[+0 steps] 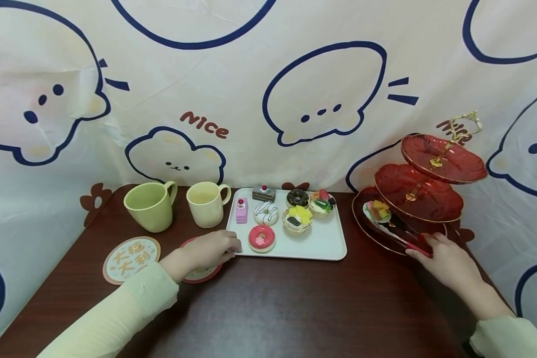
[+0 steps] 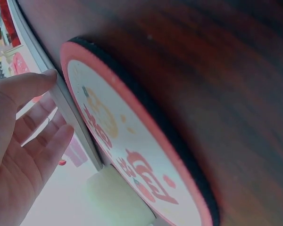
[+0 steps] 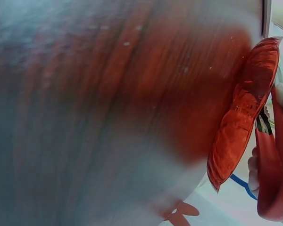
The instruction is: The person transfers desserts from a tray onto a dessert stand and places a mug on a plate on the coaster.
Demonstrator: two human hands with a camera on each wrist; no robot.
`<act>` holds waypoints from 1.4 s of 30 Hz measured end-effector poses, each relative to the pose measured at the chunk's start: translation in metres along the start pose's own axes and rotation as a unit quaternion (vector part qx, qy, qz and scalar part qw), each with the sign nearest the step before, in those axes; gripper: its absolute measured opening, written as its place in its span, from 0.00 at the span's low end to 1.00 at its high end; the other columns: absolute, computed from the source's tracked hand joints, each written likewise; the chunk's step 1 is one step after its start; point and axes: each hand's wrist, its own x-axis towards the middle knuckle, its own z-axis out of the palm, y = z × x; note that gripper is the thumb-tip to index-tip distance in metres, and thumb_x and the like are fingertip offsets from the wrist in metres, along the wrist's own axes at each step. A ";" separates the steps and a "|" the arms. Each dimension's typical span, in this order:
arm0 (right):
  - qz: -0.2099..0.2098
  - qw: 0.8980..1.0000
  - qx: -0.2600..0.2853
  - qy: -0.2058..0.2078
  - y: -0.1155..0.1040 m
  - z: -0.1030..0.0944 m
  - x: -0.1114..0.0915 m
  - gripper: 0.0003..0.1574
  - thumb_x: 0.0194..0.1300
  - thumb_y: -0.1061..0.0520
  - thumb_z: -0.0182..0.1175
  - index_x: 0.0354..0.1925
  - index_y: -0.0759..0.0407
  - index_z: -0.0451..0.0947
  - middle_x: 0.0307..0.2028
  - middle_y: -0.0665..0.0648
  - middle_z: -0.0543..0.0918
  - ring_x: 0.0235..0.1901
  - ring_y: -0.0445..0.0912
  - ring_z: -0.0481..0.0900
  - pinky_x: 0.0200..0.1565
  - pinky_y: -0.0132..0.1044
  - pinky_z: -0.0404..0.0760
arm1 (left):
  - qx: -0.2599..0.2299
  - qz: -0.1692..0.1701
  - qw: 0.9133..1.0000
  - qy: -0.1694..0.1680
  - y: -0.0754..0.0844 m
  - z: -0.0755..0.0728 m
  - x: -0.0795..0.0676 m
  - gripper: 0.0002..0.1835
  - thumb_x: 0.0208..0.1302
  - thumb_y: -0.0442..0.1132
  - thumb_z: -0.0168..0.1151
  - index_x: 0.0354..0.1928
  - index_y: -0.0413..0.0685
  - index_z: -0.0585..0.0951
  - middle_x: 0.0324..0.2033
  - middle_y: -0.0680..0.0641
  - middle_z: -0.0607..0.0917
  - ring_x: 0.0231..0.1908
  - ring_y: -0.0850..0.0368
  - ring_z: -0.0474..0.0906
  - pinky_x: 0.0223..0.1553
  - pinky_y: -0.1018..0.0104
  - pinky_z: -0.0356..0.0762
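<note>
My right hand grips red-handled tongs at the right. Between the tips of the tongs is a small fruit tart, over the bottom plate of a red three-tier cake stand. In the right wrist view the red handles and the bottom plate show at the right edge. My left hand pinches the near left corner of a white tray, thumb and fingers at its rim. Toy cakes, doughnuts and tarts sit on the tray.
A green mug and a cream mug stand left of the tray. One round coaster lies before the green mug; another coaster is partly under my left forearm and hand. A patterned cloth hangs behind the table.
</note>
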 end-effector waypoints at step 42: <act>0.054 0.998 0.010 0.020 0.014 -0.010 -0.055 0.54 0.67 0.30 0.63 0.62 0.78 0.69 0.52 0.83 0.71 0.47 0.76 0.74 0.42 0.72 0.76 | 0.000 -0.004 1.000 0.002 0.001 0.001 0.000 0.07 0.64 0.29 0.70 0.42 0.46 0.88 0.35 0.51 0.84 0.36 0.60 0.80 0.43 0.60 0.83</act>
